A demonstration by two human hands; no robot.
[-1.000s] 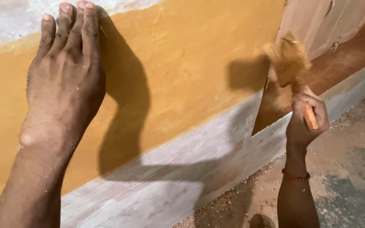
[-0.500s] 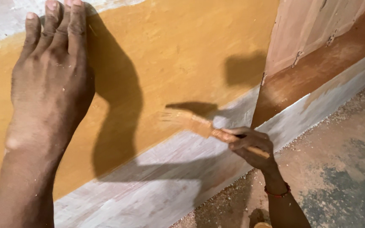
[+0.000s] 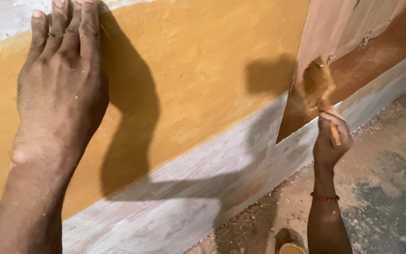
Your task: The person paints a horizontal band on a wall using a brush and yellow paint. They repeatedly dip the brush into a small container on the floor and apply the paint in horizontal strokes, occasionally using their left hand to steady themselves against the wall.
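- Left hand [image 3: 59, 89] lies flat, fingers together, on the ochre wall [image 3: 189, 61], holding nothing.
- Right hand [image 3: 331, 141] grips a paintbrush [image 3: 323, 94], bristles up at the wall's painted edge, well apart from the left.

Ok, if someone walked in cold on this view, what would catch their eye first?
The left hand, large at the near left, pressed flat on the ochre-painted wall. Then the right hand at lower right, its grip shut on a paintbrush whose bristles meet the wall's edge beside the reddish-brown panel. A pale unpainted band runs below.
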